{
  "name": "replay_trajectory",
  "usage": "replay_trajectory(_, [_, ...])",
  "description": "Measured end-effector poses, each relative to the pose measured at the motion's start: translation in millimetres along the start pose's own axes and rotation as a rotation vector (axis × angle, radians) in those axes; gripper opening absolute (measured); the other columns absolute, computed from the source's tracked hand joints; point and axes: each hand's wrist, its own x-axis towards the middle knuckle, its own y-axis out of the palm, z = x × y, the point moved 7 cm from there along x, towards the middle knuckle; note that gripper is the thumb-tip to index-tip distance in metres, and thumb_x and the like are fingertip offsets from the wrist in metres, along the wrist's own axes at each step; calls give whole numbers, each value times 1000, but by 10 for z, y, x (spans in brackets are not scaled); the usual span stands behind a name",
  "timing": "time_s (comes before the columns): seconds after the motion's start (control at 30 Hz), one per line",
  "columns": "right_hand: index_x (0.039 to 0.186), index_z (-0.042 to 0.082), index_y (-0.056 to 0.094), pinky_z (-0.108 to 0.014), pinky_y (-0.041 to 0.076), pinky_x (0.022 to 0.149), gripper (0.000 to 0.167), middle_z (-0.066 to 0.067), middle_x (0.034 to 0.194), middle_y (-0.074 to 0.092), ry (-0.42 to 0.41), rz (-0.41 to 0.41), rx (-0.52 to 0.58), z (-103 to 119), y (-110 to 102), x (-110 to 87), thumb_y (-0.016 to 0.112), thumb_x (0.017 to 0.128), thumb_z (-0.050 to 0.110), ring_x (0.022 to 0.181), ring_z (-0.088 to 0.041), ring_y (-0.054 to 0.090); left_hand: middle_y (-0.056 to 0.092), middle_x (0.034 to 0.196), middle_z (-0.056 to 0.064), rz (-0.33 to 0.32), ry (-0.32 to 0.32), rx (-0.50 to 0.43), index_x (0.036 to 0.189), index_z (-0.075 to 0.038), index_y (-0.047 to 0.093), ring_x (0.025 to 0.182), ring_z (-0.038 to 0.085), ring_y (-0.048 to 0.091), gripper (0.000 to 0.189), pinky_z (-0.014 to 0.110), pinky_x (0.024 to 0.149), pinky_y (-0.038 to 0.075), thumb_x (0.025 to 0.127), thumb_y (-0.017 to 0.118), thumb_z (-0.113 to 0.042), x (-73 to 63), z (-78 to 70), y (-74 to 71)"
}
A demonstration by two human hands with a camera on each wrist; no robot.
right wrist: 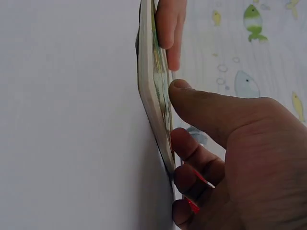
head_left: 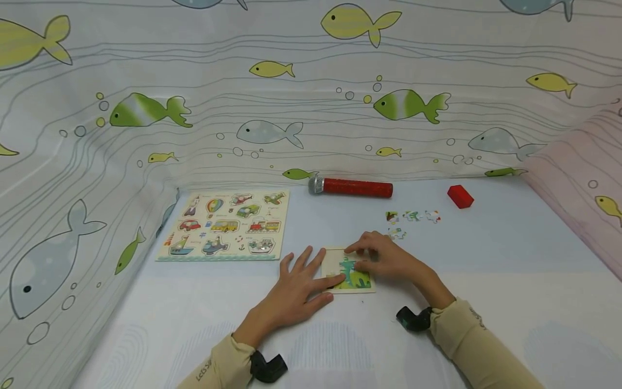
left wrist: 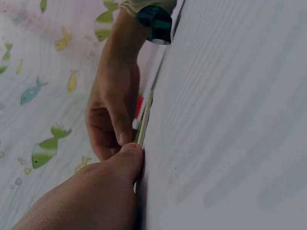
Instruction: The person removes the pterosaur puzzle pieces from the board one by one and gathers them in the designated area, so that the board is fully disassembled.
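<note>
A small framed jigsaw puzzle (head_left: pixel 332 263) lies flat on the table, pale and bare at its upper left. Green pieces with a blue-green figure (head_left: pixel 360 280) fill its lower right. My left hand (head_left: pixel 302 286) is spread at its left side, the index finger reaching over the frame onto the picture. Over the right part is my right hand (head_left: pixel 386 256), fingers bent, its thumb and index fingertips spaced apart at the puzzle. In the right wrist view, the thumb (right wrist: pixel 184 93) is right at the picture surface; the other fingertips are along the frame's edge (right wrist: pixel 153 112).
Several loose jigsaw pieces (head_left: pixel 412 216) lie beyond my right hand. A vehicle picture board (head_left: pixel 228 227) is at the left. Farther back are a red microphone (head_left: pixel 357 187) and a red block (head_left: pixel 460 196). Fish-patterned cloth (head_left: pixel 209 124) stands around the table.
</note>
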Motion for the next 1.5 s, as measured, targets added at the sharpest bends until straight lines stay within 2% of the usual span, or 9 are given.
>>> replay_trajectory(0.3, [123, 20, 73, -34, 31, 79, 31, 6, 97, 61, -15, 20, -53, 21, 56, 5, 74, 92, 21, 91, -11, 46, 20, 171, 7, -5, 3, 8, 149, -52, 44, 159, 39, 13, 44, 68, 118, 8, 105, 42, -56, 8, 7, 7])
replay_trajectory(0.7, [120, 19, 75, -34, 30, 77, 27, 3, 94, 61, -31, 17, -28, 57, 61, -12, 72, 93, 17, 88, -13, 46, 20, 171, 7, 0, -8, 14, 148, -54, 43, 159, 38, 13, 44, 68, 118, 9, 105, 41, -57, 0, 9, 20])
replay_trajectory(1.2, [123, 20, 74, -34, 30, 78, 30, 6, 93, 60, -37, 23, -35, 91, 37, -4, 72, 93, 16, 88, -13, 46, 21, 171, 8, -26, 14, 26, 148, -52, 46, 158, 39, 15, 44, 68, 117, 11, 105, 42, -56, 11, 10, 1])
replay_trajectory(1.5, [122, 20, 74, -34, 31, 78, 30, 7, 92, 62, -34, 32, -20, 78, 51, -3, 72, 93, 14, 87, -13, 46, 21, 171, 8, -12, 4, 11, 148, -51, 46, 158, 39, 14, 44, 68, 117, 10, 105, 43, -55, 7, 5, 6])
